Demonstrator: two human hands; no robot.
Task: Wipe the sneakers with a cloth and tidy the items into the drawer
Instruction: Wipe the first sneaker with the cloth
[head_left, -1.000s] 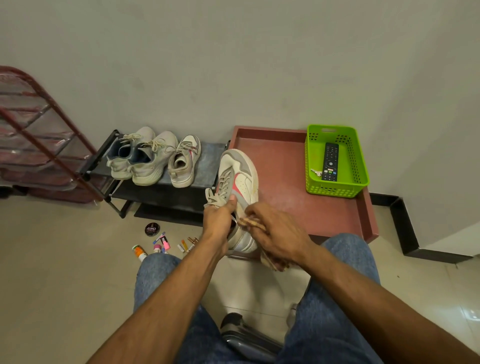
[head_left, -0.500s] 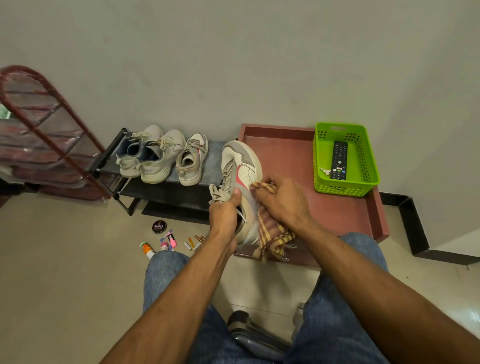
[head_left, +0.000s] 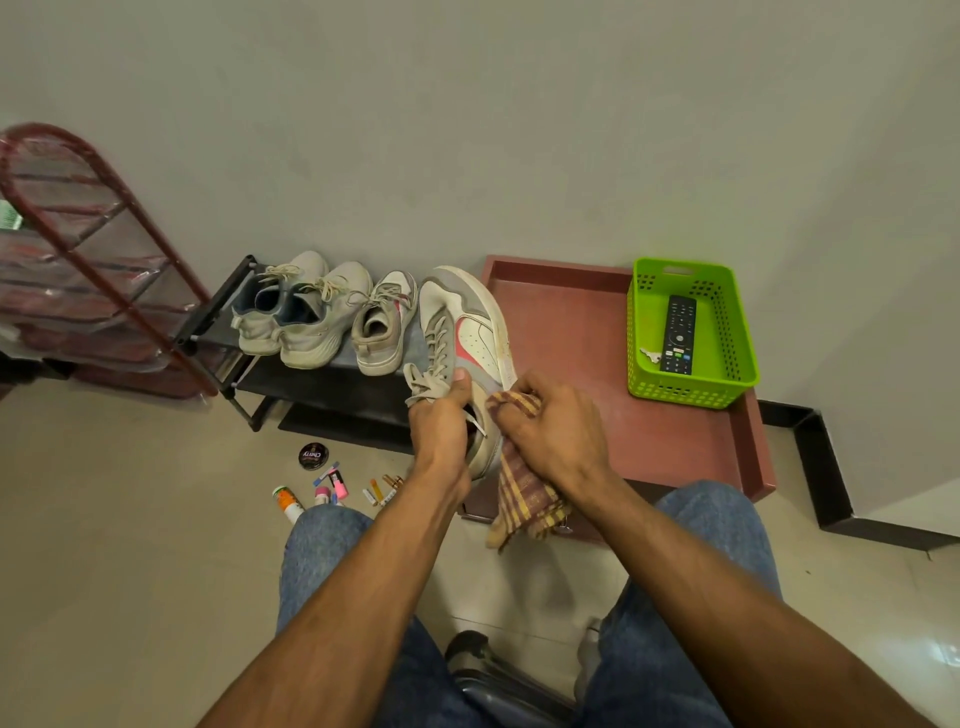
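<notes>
The left hand (head_left: 441, 426) grips a sneaker (head_left: 467, 338) at its collar, toe pointing to 12 o'clock. The right hand (head_left: 556, 431) holds a checked cloth (head_left: 524, 493) bunched against the sneaker's right side near the heel. At 10 o'clock, three more shoes (head_left: 322, 312) sit on a rack (head_left: 249, 364). At 2 o'clock, a green basket (head_left: 737, 332) with a remote (head_left: 678, 335) rests on the red bench (head_left: 571, 332). Small bottles (head_left: 332, 483) lie on the floor at 9 o'clock.

I sit in a home entryway: sneakers on a shoe rack (head_left: 332, 374), tiled floor (head_left: 130, 545), remote (head_left: 678, 335) in a basket (head_left: 691, 387).
</notes>
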